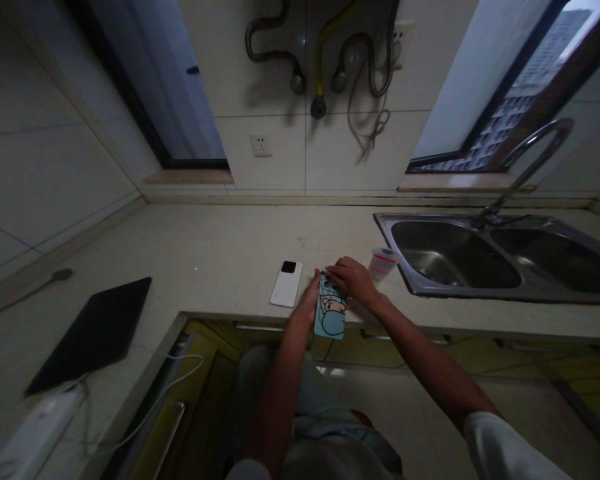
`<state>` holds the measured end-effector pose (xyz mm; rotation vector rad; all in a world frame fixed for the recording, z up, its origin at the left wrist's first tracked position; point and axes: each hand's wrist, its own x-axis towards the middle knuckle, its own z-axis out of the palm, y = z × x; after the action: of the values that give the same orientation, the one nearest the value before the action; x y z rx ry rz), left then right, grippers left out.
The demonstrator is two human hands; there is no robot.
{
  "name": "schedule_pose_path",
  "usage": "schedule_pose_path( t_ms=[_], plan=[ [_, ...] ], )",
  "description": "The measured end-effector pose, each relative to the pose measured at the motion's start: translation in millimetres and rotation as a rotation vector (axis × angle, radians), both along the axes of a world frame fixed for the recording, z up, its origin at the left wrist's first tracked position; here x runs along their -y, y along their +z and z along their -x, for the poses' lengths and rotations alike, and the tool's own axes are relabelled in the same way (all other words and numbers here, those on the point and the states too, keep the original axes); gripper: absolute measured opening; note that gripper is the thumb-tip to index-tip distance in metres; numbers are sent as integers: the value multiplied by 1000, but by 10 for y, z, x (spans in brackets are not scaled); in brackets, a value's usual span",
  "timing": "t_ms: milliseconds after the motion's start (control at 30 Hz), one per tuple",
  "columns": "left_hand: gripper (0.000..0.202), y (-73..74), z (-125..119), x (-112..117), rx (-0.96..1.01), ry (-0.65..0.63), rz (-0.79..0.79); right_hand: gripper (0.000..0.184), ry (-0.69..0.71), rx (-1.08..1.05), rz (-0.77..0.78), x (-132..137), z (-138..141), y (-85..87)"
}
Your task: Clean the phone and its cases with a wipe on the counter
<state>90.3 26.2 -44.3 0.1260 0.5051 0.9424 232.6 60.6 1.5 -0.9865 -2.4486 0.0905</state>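
Note:
A light-blue phone case (331,315) with a cartoon figure is held upright at the counter's front edge. I cannot tell whether a phone sits inside it. My left hand (309,299) is closed around its left side. Fingers of my right hand (354,279) bend over its top right corner and press there, partly hiding the camera area. Just left of my left hand, a white phone (285,288) lies on the counter, its black camera block at the top. To the right of my right hand is a clear plastic cup (382,264) with red print.
A double steel sink (405,288) with a curved tap (523,167) is set into the right of the pale counter (220,247). On the left lie a black flat panel (97,327) and a white device (40,427) with a cable. Hoses (320,60) hang on the wall.

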Motion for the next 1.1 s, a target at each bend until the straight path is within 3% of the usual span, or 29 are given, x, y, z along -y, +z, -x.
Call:
schedule_pose_path(
  t_ms=[167, 367, 500, 700, 867, 1000, 1100],
  plan=[
    [54, -19, -18, -14, -18, 17, 15, 24, 29, -74, 113, 27, 102, 28],
    [49, -10, -45, -15, -35, 52, 29, 29, 45, 29, 116, 20, 87, 82],
    [51, 49, -30, 27, -16, 52, 14, 24, -32, 45, 101, -6, 73, 105],
    [51, 127, -12, 53, -60, 76, 25, 18, -12, 115, 184, -73, 95, 193],
    [56, 63, -44, 40, -56, 106, 6, 17, -164, 44, 235, -15, 93, 163],
    [55, 29, -47, 40, -32, 179, -36, 19, -293, -28, 220, 171, 109, 68],
    [55, 29, -40, 28, -22, 245, -47, 21, -311, -66, 201, 348, 143, -23]
  ],
)
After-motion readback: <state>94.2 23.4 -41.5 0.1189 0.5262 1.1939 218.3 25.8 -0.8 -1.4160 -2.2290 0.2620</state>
